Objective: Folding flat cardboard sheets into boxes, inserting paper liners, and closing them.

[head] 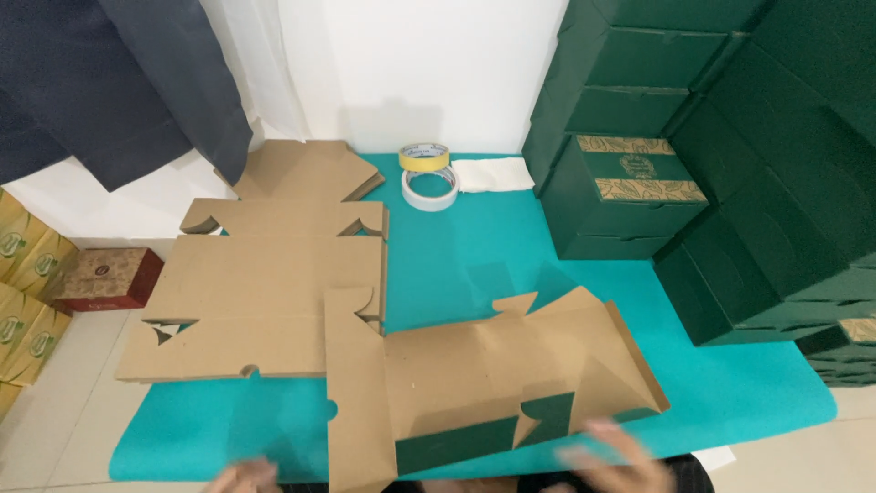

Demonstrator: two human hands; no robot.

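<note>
Left hand point(245, 477): cut off by frame edge, grip impossible to tell
Right hand point(610, 456): blurred, fingers spread loose near box blank point(456, 383)

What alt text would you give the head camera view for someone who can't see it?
Two blurred hands, left and right, reach at a flat brown box blank on a teal table. Behind lie a stack of flat blanks, two tape rolls and stacked dark green boxes.

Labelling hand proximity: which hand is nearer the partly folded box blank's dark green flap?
Right. The right hand is beside the dark green flap at the blank's near edge; the left hand is off past the blank's left panel.
</note>
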